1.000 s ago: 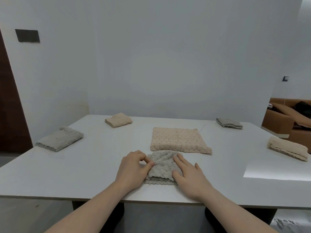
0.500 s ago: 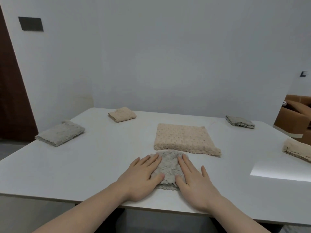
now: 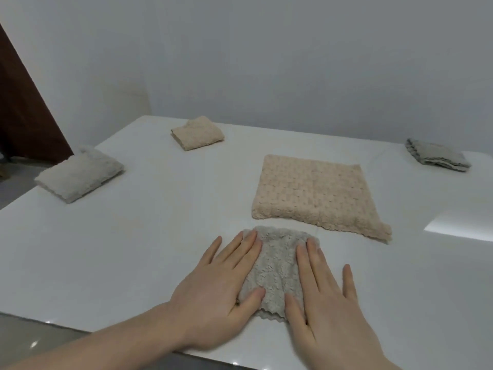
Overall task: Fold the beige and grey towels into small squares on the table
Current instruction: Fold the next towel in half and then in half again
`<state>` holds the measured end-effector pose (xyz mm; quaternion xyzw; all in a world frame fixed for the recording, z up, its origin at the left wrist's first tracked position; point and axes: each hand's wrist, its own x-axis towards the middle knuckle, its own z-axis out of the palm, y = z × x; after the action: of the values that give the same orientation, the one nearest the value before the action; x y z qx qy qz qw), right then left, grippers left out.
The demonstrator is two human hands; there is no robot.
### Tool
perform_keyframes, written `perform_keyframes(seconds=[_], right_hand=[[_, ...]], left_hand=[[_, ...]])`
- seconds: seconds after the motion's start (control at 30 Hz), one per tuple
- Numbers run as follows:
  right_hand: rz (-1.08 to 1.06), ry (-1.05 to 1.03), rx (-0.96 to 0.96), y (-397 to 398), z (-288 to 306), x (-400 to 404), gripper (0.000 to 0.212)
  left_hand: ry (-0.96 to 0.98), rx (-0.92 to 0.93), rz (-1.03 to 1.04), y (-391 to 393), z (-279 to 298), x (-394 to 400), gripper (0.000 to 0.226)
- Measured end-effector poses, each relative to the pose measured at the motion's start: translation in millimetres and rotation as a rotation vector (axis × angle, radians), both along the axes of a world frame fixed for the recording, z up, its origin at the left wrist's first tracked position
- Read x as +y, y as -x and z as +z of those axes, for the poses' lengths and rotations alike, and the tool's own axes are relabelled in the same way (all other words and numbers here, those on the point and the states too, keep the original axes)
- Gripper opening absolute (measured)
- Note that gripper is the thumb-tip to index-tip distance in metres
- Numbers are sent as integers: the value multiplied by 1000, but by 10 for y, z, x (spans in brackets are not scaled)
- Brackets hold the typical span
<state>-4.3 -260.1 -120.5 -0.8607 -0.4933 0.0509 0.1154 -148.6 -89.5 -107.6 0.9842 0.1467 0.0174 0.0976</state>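
Note:
A small folded grey towel [image 3: 277,268] lies near the front edge of the white table [image 3: 133,249]. My left hand [image 3: 221,287] presses flat on its left side with straight fingers. My right hand [image 3: 325,303] lies flat on its right side, fingers spread. Just behind it a larger beige towel [image 3: 317,193] lies flat in a bigger square. A small folded beige towel [image 3: 197,133] sits at the back left. A folded grey towel [image 3: 80,176] rests at the left edge, and another folded grey one [image 3: 437,158] at the back right.
A white wall rises right behind the table. A dark brown door [image 3: 24,110] stands at the far left. A bright patch of light [image 3: 461,225] falls on the table's right side.
My left hand has gone from curled fingers pinching the grey towel to lying flat on it. Both hands now press it down. The view has shifted left and closer.

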Motion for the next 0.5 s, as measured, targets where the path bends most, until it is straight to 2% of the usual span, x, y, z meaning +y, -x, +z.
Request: perform_keyframes(seconds=[0.07, 0.23, 0.33, 0.43, 0.5], right_hand=[[3, -38, 1, -10, -55, 9, 79], [10, 73, 142, 12, 196, 18, 76], [-14, 274, 306, -14, 568, 102, 78], [-59, 481, 493, -11, 1069, 237, 91], [-102, 529, 651, 89, 1392, 249, 87]], left_hand=[[34, 1, 18, -6, 16, -16, 76], [139, 102, 51, -47, 145, -68, 75], [252, 267, 128, -111, 419, -81, 78], [235, 537, 121, -256, 917, -4, 78], [235, 676, 147, -337, 1185, -50, 74]])
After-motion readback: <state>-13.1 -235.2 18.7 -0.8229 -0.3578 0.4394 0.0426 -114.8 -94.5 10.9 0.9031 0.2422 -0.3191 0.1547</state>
